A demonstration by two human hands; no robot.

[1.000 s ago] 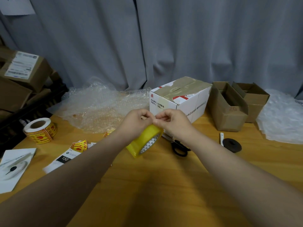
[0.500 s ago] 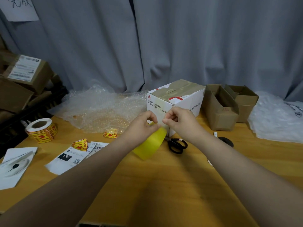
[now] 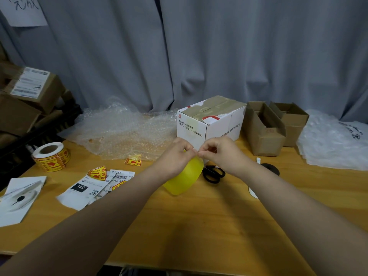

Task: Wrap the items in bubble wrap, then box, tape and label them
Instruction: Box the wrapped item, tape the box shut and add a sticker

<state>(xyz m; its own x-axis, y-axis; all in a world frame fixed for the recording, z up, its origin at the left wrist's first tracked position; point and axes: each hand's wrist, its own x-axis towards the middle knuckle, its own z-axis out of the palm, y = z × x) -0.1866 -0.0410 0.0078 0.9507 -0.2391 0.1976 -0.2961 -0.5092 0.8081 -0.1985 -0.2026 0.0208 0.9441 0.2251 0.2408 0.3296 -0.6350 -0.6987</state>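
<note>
Step in hand: the free end of the tape is judged to be sought and lifted, so that the box may be sealed.
Label roll [image 3: 50,156]: set near the left edge of the table [image 3: 199,226]; not needed until taping is done.
Bubble wrap [image 3: 123,132]: spread along the far edge, left of the middle.
Left hand [image 3: 175,158]: curled round the yellow tape roll [image 3: 184,179], which is held just above the table's middle. The roll is best kept steady here and turned slowly, so that the seam is brought under the other hand's nail.
Right hand [image 3: 221,154]: thumb and forefinger are pinched at the roll's top rim, touching the left fingertips. Whether the end is lifted cannot be told; it is too small. It should be peeled squarely, not from one corner, lest the film split.
White box [image 3: 209,122]: closed, at the far edge just behind the hands.
Scissors [image 3: 214,173]: laid just right of the roll, within reach for the cut.
</note>
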